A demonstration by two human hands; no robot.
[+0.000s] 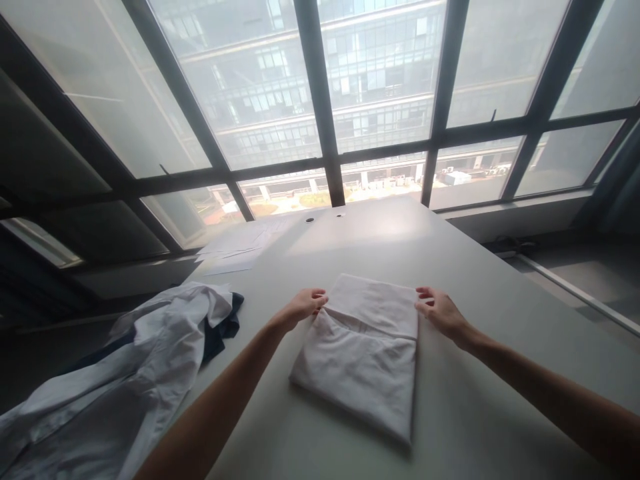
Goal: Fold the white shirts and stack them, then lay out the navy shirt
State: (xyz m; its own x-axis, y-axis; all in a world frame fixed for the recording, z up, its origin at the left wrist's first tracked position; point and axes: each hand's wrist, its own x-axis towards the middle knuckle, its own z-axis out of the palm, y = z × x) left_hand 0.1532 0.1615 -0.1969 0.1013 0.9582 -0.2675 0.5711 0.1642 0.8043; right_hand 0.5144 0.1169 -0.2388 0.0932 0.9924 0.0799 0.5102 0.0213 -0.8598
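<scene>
A folded white garment (367, 350) lies flat on the grey table (480, 280) in front of me. My left hand (304, 305) pinches the garment's left edge where the far flap is folded over. At the right edge of that same flap rests my right hand (440, 310), its fingers curled onto the cloth. Both forearms reach in from the bottom of the view.
A heap of loose white clothes (115, 380) with a dark piece (226, 327) lies at the table's left. Sheets of paper (240, 250) sit at the far left corner. Large windows (320, 100) run behind the table, and floor shows to the right.
</scene>
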